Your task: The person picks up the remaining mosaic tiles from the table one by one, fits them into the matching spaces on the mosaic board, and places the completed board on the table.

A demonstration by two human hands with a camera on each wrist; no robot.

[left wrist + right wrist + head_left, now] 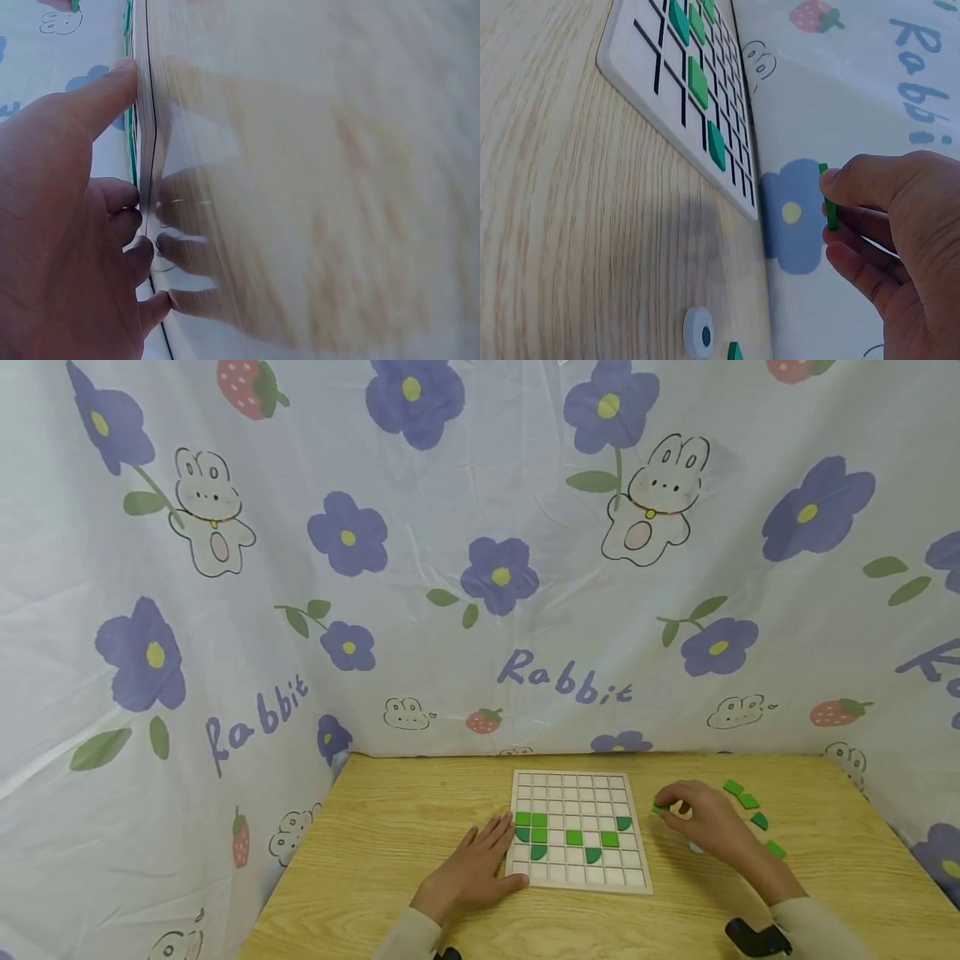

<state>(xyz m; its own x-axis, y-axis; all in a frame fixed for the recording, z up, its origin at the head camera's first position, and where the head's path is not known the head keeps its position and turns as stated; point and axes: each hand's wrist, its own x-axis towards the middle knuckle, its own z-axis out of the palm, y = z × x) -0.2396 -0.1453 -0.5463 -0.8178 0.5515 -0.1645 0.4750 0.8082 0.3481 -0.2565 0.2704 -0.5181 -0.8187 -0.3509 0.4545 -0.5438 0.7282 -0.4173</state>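
Observation:
A white grid board (555,881) lies on the table, with light green square tiles (573,837) and dark green quarter-round tiles (593,856) set in some of its cells. My left hand (472,864) rests at the board's left edge, fingers stretched out and thumb at the near corner. To the right of the board, my right hand (708,818) is raised over the table. Between its thumb and fingers it pinches a thin green tile (829,199), seen edge-on in the right wrist view.
Several loose green tiles (748,801) are scattered on the wooden table (390,802) beyond the right hand. A small white round piece with a dark centre (698,332) lies below that hand. A printed rabbit-and-flower curtain (450,635) hangs behind the table and at its sides.

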